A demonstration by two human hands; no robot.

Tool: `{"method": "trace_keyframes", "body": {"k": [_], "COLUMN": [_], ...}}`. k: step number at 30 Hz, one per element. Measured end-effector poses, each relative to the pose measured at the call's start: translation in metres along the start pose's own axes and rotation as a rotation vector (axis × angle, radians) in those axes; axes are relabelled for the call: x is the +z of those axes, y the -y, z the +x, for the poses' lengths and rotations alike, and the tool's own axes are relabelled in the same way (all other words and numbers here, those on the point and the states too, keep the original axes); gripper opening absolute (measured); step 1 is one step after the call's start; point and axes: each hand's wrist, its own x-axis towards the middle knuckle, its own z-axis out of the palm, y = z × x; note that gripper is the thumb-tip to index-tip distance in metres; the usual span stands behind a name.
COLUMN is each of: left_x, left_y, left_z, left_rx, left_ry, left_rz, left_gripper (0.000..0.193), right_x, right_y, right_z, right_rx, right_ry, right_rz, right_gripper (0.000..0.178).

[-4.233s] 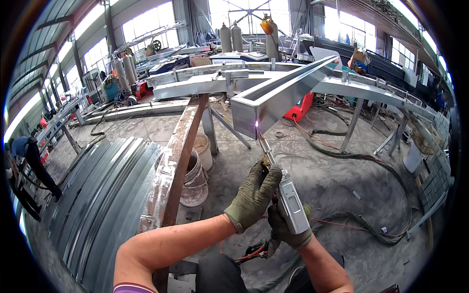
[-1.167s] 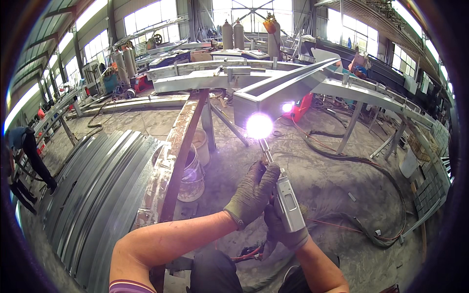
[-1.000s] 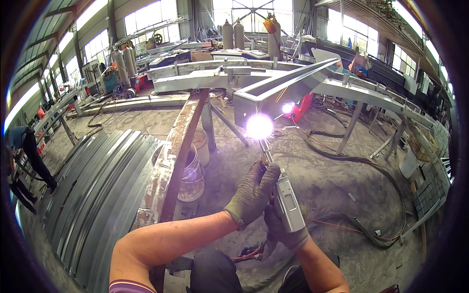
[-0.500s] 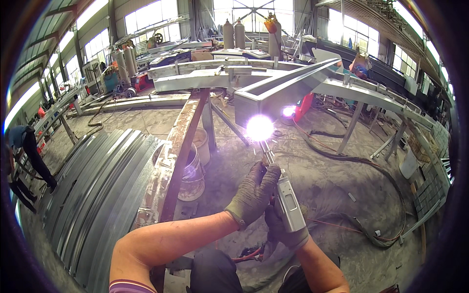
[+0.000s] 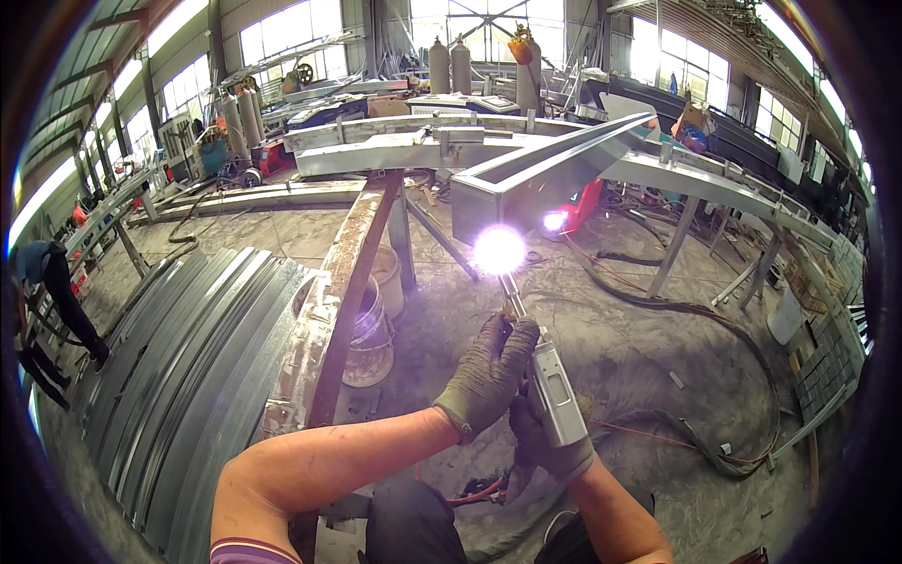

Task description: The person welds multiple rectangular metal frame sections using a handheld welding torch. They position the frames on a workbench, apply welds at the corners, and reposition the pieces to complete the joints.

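Both gloved hands are closed on a grey welding gun [image 5: 560, 395], which points up and away from me. My left hand [image 5: 484, 376] wraps round its front part, just behind the slim nozzle. Further back, my right hand [image 5: 550, 451] grips the body from below, its fingers partly hidden. A white-violet arc [image 5: 499, 250] burns at the nozzle tip, against the lower edge of a shiny metal trough [image 5: 479, 209]. The glare hides the exact contact spot. The trough's long body runs away to the right, resting on a metal frame [image 5: 376, 158].
A rusty beam [image 5: 349, 287] stands close on my left, with white buckets [image 5: 368, 352] beside it. Stacked metal strips [image 5: 188, 367] lie further left, near a bent-over person [image 5: 58, 291]. Hoses [image 5: 695, 305] cross the floor at right. Gas cylinders [image 5: 439, 68] stand at the back.
The arc still burns at about the same place, its glare slightly smaller. Both hands and the welding gun have hardly moved.
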Motion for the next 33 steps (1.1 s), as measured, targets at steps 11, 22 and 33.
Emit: {"method": "trace_keyframes", "body": {"k": [11, 22, 33], "left_x": [-0.001, 0.0, -0.005], "left_y": [0.0, 0.0, 0.024], "left_z": [-0.001, -0.002, 0.009], "left_rx": [-0.029, -0.038, -0.051], "left_ry": [0.022, 0.015, -0.008], "left_rz": [-0.023, -0.046, -0.018], "left_gripper": [0.046, 0.048, 0.042], "right_x": [0.0, 0.001, -0.011], "right_y": [-0.007, 0.001, 0.035], "right_z": [0.0, 0.001, 0.006], "right_rx": [-0.134, -0.076, -0.003], "right_ry": [0.02, 0.004, 0.033], "right_rz": [-0.183, -0.061, -0.032], "right_gripper": [0.012, 0.013, 0.037]}}
